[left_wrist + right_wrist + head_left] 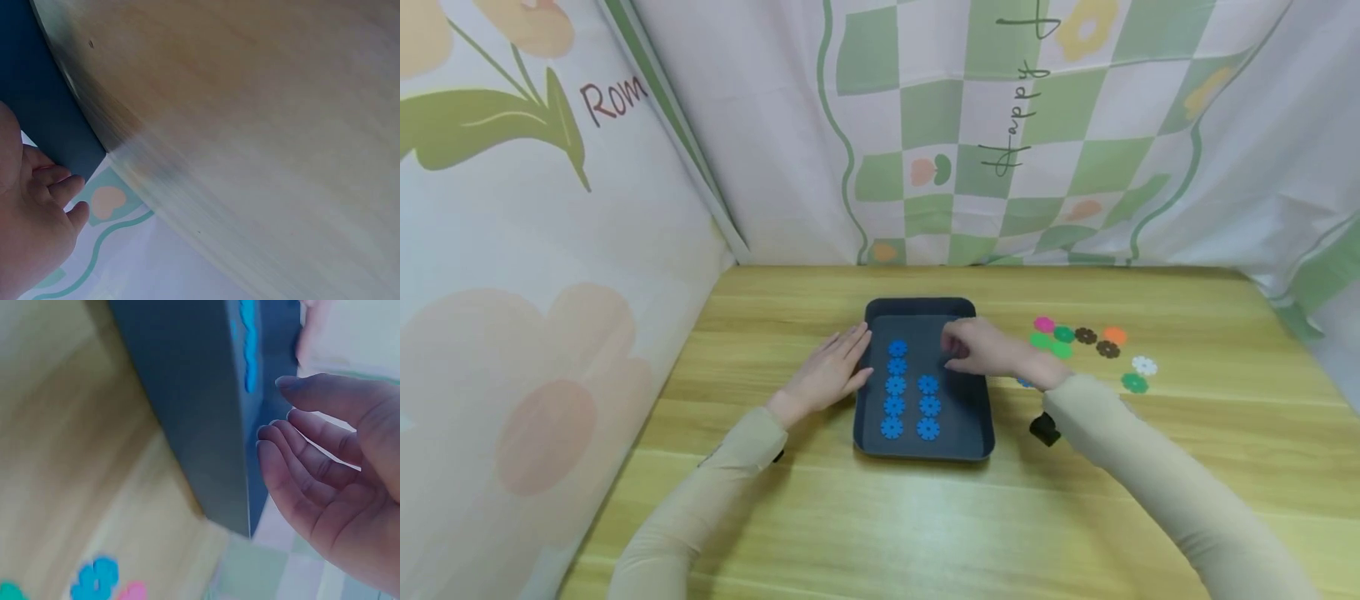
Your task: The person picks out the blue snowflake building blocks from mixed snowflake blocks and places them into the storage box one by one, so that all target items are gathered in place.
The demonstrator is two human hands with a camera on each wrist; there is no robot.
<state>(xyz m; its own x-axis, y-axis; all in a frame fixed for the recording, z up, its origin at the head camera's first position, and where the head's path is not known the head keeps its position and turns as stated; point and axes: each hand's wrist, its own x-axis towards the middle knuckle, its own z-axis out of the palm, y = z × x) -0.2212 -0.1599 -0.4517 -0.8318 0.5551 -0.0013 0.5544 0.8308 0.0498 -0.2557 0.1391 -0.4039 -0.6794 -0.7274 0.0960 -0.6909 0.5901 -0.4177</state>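
A dark grey tray (958,433) lies on the wooden table. Inside it are flat blue notched discs (895,385), several in a left column and three more discs (928,407) in a shorter column beside it. My left hand (829,372) rests against the tray's left rim with its fingers extended. Over the tray's right side is my right hand (981,346), its fingers gently bent. In the right wrist view, the right hand's thumb and fingers stand apart with nothing visible between them. The left wrist view shows the left hand (47,209) beside the tray wall (44,87).
Right of the tray, loose discs lie on the table: pink (1043,324), brown (1086,336), orange (1115,335), white (1145,365) and several green ones (1135,383). A blue one is partly hidden by the right wrist. A small black object (1045,429) shows beside the right sleeve. Printed curtains (790,167) hang behind the table.
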